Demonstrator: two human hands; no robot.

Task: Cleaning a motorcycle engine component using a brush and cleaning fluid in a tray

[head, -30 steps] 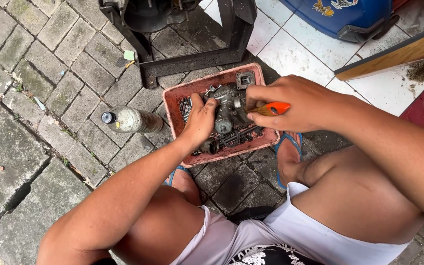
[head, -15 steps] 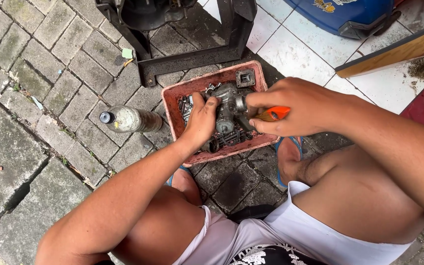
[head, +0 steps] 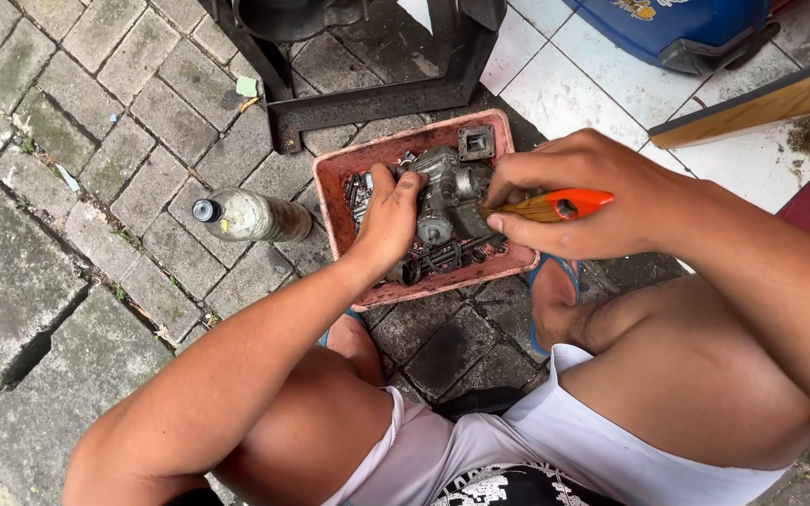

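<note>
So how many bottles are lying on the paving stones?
1. A clear bottle with a dark cap lies on its side on the grey pavers, just left of the red tray that the left hand reaches into. Others could be hidden outside the view.

Outdoor repair spot: paving bricks (head: pixel 124 141), parts tray (head: pixel 330 201) (greasy), metal stand (head: pixel 377 98)

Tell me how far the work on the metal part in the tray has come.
Done: the grey metal carburettor sits in the red plastic tray among loose parts. In hand: left hand steadies it, right hand applies an orange-handled tool. Left: cannot tell.
</note>
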